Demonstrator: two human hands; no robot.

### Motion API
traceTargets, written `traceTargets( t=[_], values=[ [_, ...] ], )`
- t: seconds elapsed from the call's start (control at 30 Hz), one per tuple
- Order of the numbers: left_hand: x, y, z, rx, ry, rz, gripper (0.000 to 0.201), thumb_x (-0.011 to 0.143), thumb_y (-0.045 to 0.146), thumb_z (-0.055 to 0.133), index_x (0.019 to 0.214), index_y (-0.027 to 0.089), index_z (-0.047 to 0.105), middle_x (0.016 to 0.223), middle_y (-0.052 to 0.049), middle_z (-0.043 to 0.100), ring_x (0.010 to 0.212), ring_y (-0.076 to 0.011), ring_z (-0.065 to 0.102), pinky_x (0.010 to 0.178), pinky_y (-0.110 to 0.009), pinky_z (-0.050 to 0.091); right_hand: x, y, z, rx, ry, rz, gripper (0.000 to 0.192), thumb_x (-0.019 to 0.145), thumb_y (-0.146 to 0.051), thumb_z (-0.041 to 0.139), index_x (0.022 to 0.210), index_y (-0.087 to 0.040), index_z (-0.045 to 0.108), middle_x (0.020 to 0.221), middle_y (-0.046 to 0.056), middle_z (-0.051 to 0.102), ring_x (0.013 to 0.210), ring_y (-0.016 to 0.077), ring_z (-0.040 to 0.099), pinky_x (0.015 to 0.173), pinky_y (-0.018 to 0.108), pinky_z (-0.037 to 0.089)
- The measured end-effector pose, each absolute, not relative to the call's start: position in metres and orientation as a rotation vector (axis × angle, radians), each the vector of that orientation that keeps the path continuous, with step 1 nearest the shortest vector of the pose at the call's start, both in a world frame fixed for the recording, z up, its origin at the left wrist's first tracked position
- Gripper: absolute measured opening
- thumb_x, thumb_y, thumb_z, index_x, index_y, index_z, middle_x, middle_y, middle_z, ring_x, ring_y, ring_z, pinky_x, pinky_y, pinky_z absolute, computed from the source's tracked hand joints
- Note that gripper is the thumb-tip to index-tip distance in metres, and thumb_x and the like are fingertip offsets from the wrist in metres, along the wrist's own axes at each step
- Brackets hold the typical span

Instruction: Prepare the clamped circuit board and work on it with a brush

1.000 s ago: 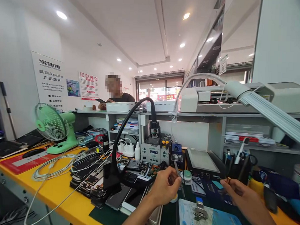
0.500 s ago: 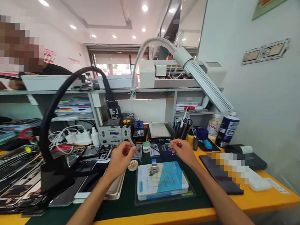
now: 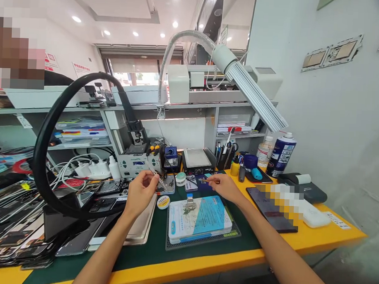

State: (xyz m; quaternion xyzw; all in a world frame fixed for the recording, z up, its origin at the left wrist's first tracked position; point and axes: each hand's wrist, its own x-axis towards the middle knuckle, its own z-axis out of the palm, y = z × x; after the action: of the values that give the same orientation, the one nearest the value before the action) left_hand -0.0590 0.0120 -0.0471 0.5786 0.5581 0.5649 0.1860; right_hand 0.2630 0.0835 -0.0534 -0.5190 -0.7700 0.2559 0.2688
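Note:
My left hand (image 3: pixel 141 194) is closed on silver tweezers (image 3: pixel 159 181), pinched between thumb and fingers and slanting toward the right. Between the fingers of my right hand (image 3: pixel 227 188) is a thin gold-coloured tool (image 3: pixel 210 181), its tip pointing left; its exact kind is too small to tell. Below and between both hands lies a blue-and-white box (image 3: pixel 205 225) on a grey mat (image 3: pixel 236 234). A metal clip with a blue top (image 3: pixel 190 198) and a small circuit board (image 3: pixel 189 209) rest on the box. Neither hand touches it.
A black-armed microscope-like stand (image 3: pixel 40 153) curves up at left, beside stacked phone parts (image 3: pixel 15 239). A round tin (image 3: pixel 163 202) and a green-lidded jar (image 3: pixel 180 179) stand near the box. At right lie a dark tablet (image 3: pixel 268 211) and a spray can (image 3: pixel 281 155). A person is behind the shelf.
The camera view has shifted, so the scene sits further left and up. My left hand with the tweezers has moved left, away from the box. My right hand stays in much the same place.

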Motion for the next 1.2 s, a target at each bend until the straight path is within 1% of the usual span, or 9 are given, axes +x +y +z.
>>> traceTargets(
  t=[0.13, 0.27, 0.47, 0.6, 0.67, 0.77, 0.83, 0.93, 1.2],
  values=[
    [-0.074, 0.013, -0.039, 1.596, 1.658, 1.555, 0.028, 0.102, 0.04, 0.062, 0.111, 0.014, 0.066, 0.09, -0.002, 0.067, 0.068, -0.0125, 0.063, 0.063, -0.028, 0.057, 0.266, 0.084, -0.056, -1.504, -2.209, 0.608, 0.025, 0.103, -0.034, 0.066, 0.119, -0.015, 0.069, 0.109, 0.007, 0.072, 0.093, 0.021, 0.071, 0.084, 0.04, 0.06],
    [-0.091, 0.01, -0.029, 1.622, 1.785, 1.397, 0.03, 0.103, 0.042, 0.061, 0.111, 0.014, 0.066, 0.091, -0.003, 0.068, 0.07, -0.0132, 0.065, 0.064, -0.029, 0.058, 0.266, 0.088, -0.06, -1.609, -2.286, 0.545, 0.022, 0.102, -0.035, 0.067, 0.108, -0.014, 0.071, 0.106, 0.007, 0.072, 0.094, 0.021, 0.071, 0.085, 0.04, 0.06],
    [-0.12, 0.005, -0.017, 1.764, 2.0, 0.978, 0.029, 0.101, 0.041, 0.064, 0.105, 0.013, 0.068, 0.092, -0.003, 0.069, 0.075, -0.0158, 0.067, 0.068, -0.031, 0.059, 0.267, 0.092, -0.065, -1.688, -2.326, 0.538, 0.025, 0.103, -0.039, 0.066, 0.104, -0.014, 0.071, 0.102, 0.005, 0.073, 0.089, 0.0198, 0.071, 0.082, 0.038, 0.06],
    [-0.113, -0.002, -0.004, 1.993, 1.97, 0.628, 0.026, 0.099, 0.038, 0.067, 0.104, 0.013, 0.069, 0.098, -0.004, 0.071, 0.085, -0.0188, 0.069, 0.077, -0.036, 0.06, 0.266, 0.092, -0.065, -1.666, -2.314, 0.515, 0.025, 0.102, -0.04, 0.066, 0.102, -0.015, 0.071, 0.104, 0.006, 0.073, 0.093, 0.0205, 0.071, 0.085, 0.039, 0.059],
    [-0.097, -0.012, 0.001, 2.11, 1.943, 0.473, 0.021, 0.099, 0.034, 0.068, 0.105, 0.014, 0.07, 0.103, -0.006, 0.072, 0.09, -0.0192, 0.07, 0.082, -0.039, 0.06, 0.265, 0.088, -0.064, -1.628, -2.308, 0.496, 0.025, 0.101, -0.039, 0.068, 0.096, -0.015, 0.071, 0.097, 0.005, 0.073, 0.091, 0.0207, 0.07, 0.086, 0.04, 0.057],
    [-0.073, -0.021, 0.001, 2.219, 1.998, 0.233, 0.021, 0.098, 0.034, 0.069, 0.11, 0.017, 0.07, 0.112, -0.008, 0.072, 0.099, -0.0209, 0.07, 0.088, -0.041, 0.06, 0.267, 0.09, -0.068, -1.564, -2.284, 0.478, 0.025, 0.097, -0.037, 0.069, 0.083, -0.017, 0.069, 0.08, 0.002, 0.072, 0.078, 0.0194, 0.069, 0.08, 0.037, 0.055],
    [-0.066, -0.021, -0.003, 2.249, 2.052, 0.095, 0.024, 0.098, 0.035, 0.069, 0.114, 0.016, 0.07, 0.116, -0.009, 0.071, 0.103, -0.0222, 0.07, 0.091, -0.044, 0.06, 0.269, 0.099, -0.075, -1.51, -2.241, 0.473, 0.021, 0.09, -0.035, 0.07, 0.075, -0.02, 0.07, 0.075, 0.007, 0.074, 0.073, 0.0241, 0.07, 0.072, 0.039, 0.053],
    [-0.063, -0.023, -0.007, 2.273, 2.118, -0.033, 0.027, 0.099, 0.036, 0.067, 0.118, 0.016, 0.069, 0.122, -0.01, 0.07, 0.109, -0.0242, 0.069, 0.096, -0.047, 0.058, 0.272, 0.111, -0.084, -1.422, -2.196, 0.495, 0.023, 0.081, -0.042, 0.067, 0.068, -0.024, 0.071, 0.079, 0.014, 0.078, 0.077, 0.0345, 0.073, 0.065, 0.042, 0.05],
    [-0.063, -0.032, -0.008, 2.359, 2.103, -0.112, 0.03, 0.099, 0.036, 0.067, 0.121, 0.015, 0.068, 0.126, -0.012, 0.069, 0.114, -0.0261, 0.067, 0.099, -0.049, 0.057, 0.277, 0.108, -0.084, -1.378, -2.142, 0.522, 0.035, 0.074, -0.058, 0.068, 0.064, -0.025, 0.072, 0.076, 0.015, 0.076, 0.072, 0.0359, 0.074, 0.058, 0.039, 0.051]
  ],
)
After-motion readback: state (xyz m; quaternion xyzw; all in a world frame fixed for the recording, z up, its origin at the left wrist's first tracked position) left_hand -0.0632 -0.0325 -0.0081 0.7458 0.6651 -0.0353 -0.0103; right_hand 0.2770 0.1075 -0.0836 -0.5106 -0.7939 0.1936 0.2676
